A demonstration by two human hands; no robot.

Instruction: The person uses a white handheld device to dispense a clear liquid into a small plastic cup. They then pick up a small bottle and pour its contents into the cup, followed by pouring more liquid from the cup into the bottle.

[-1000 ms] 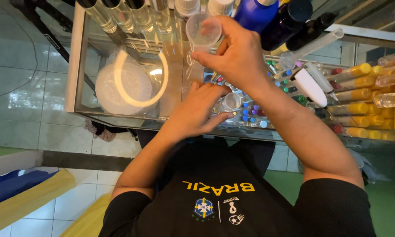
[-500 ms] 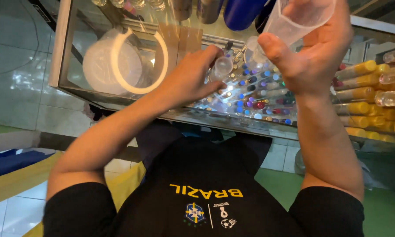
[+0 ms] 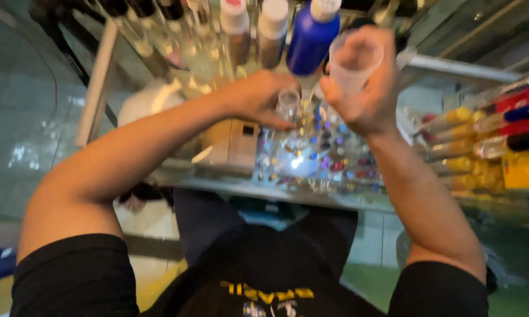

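Note:
My left hand (image 3: 258,97) grips a small clear glass vial (image 3: 288,105) standing upright over a glass table top (image 3: 229,182). My right hand (image 3: 361,97) holds a clear plastic cup (image 3: 355,61) raised and tilted just right of the vial, its rim near the vial's mouth. Many small coloured vials (image 3: 323,152) lie under the glass below both hands. The picture is blurred, so liquid in the cup cannot be made out.
A blue bottle with a white cap (image 3: 312,35) and two brownish white-capped bottles (image 3: 236,29) stand at the far edge. Rows of yellow, red and blue-capped tubes (image 3: 487,135) lie to the right. A tan box (image 3: 232,141) sits at the left.
The view has shifted right and down. My right hand has brought the cup down toward the vial in my left hand, and both hands now meet near the middle.

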